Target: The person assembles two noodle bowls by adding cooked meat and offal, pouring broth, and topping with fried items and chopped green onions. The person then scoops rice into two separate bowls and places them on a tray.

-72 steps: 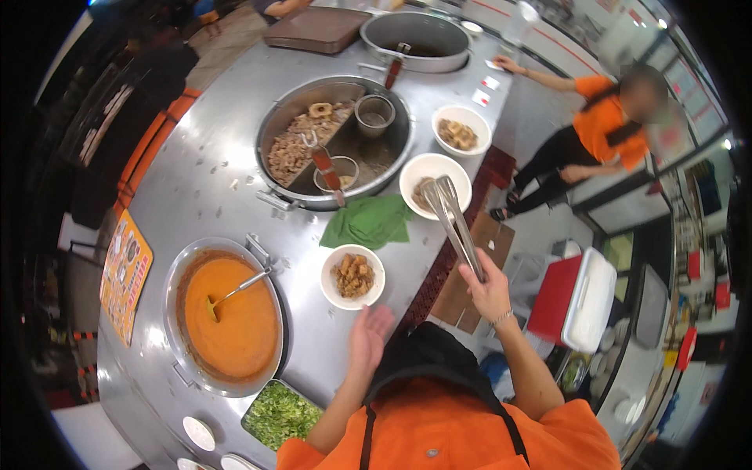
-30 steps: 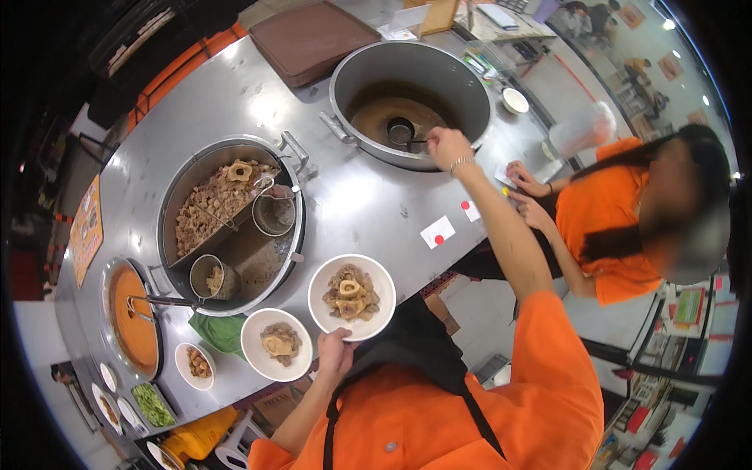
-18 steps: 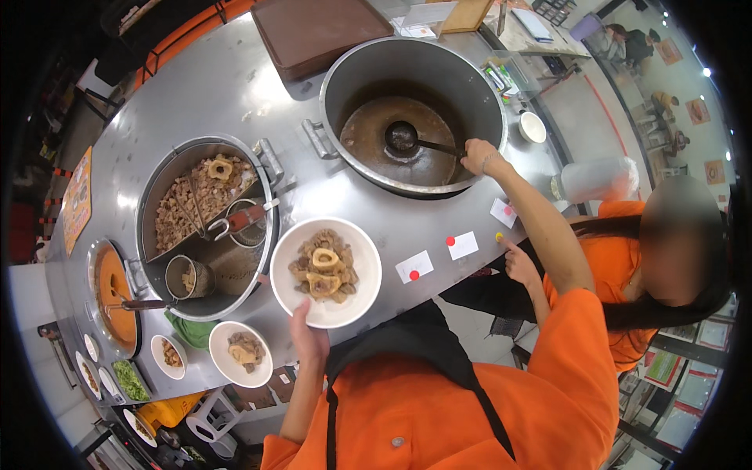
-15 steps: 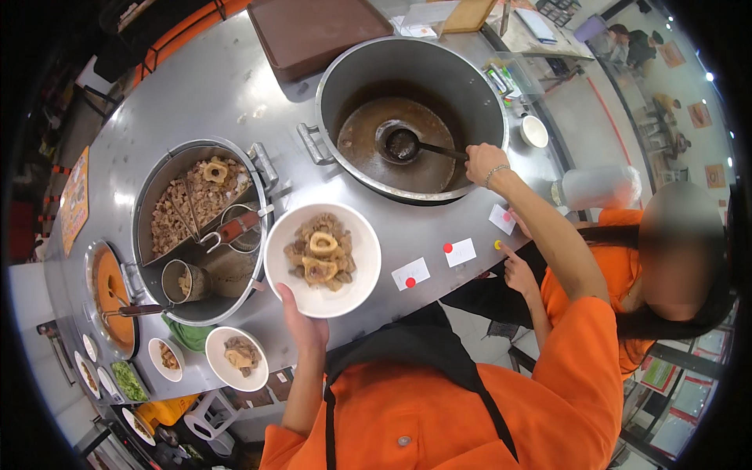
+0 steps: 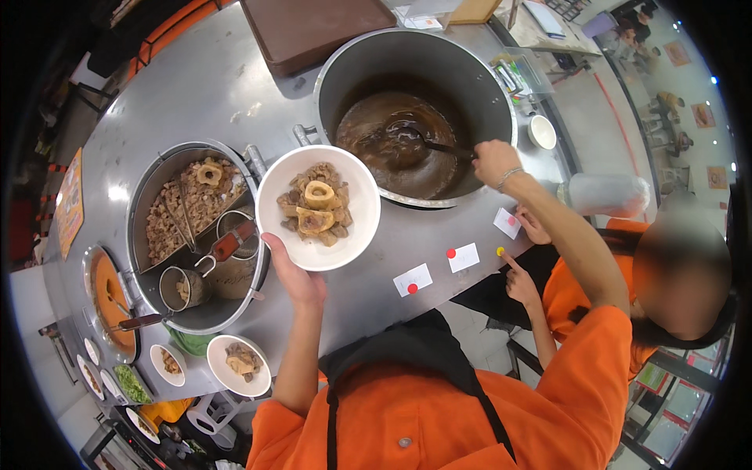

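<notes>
My left hand (image 5: 296,278) grips a white bowl (image 5: 348,244) from below, thumb at its rim. Inside the bowl lie chunks of stewed meat and bone (image 5: 319,205), one a ring-shaped marrow bone. The bowl is held up between two pots, near the large one. My right hand (image 5: 497,162) is closed around the dark handle of a ladle (image 5: 448,148). The ladle's head is sunk in brown broth (image 5: 366,139) and hidden by it. That broth fills the lower part of the large metal pot (image 5: 343,78).
A divided pot (image 5: 235,307) at left holds meat, tongs and strainers. Sauce (image 5: 110,298) and small bowls (image 5: 222,374) stand nearby. A brown tray (image 5: 313,31) lies behind. At right, a co-worker's hand (image 5: 521,282) points at a yellow dot beside several cards (image 5: 413,280).
The ladle's head has dipped under the broth, which now swirls. My left hand has raised the bowl toward the large pot, and my right hand has shifted slightly right.
</notes>
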A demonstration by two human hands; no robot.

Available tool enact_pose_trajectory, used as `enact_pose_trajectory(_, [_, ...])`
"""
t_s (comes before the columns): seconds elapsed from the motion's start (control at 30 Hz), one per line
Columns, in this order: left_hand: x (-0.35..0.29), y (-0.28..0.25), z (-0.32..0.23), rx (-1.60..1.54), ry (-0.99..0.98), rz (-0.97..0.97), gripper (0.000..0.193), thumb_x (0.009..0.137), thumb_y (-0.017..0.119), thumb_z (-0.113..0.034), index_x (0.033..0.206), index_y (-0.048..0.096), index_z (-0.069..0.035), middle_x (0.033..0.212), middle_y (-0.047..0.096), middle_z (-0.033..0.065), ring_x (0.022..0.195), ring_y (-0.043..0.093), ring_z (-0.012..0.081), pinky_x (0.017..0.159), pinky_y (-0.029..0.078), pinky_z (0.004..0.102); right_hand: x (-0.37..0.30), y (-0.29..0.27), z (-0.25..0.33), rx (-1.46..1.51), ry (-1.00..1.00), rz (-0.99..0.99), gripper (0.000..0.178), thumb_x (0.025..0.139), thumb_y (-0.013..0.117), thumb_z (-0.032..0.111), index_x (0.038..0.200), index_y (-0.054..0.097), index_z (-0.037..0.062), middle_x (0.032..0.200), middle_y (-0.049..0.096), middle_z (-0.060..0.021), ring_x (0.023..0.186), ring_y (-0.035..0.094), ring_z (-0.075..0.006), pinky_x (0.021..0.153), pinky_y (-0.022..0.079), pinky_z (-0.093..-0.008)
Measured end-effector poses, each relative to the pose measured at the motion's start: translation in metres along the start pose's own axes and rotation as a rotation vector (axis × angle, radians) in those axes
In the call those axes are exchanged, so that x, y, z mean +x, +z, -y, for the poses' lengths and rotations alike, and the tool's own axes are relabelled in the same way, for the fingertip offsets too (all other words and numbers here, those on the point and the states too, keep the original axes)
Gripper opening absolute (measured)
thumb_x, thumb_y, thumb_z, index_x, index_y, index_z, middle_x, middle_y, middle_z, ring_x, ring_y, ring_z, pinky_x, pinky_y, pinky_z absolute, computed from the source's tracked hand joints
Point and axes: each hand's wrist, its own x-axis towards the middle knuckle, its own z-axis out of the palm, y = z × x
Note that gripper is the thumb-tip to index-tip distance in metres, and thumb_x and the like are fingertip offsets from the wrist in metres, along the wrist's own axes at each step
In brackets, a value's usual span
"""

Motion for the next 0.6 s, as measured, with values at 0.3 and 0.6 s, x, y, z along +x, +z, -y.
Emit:
enact_pose_trajectory(0.3, [0.037,0.033,0.035,-0.093,-0.078,0.138,0.064,0.112,0.039,-0.048,0.151,0.039,0.003,0.149,0.052,0.0169,0.136,0.053,0.0251,0.115,0.042,0.0395,-0.119,-0.255,-0.059,0.248,0.362,0.039,0.039,0.080,0.078,0.035,0.089,0.077,-0.0030,0.066,0.062,-0.0090,0.065,0.061,-0.0183,0.064,0.048,-0.0367])
enact_pose_trajectory(0.6, [0.060,0.092,0.083,0.055,-0.191,0.174,0.063,0.110,0.043,-0.053,0.151,0.041,-0.007,0.136,0.058,0.0143,0.112,0.068,0.0226,0.073,0.064,0.0322,-0.199,-0.377,-0.073,0.558,0.588,-0.065,0.030,0.087,0.081,0.024,0.104,0.064,0.0057,0.073,0.051,0.0067,0.047,0.034,0.0002,0.040,0.019,-0.0203])
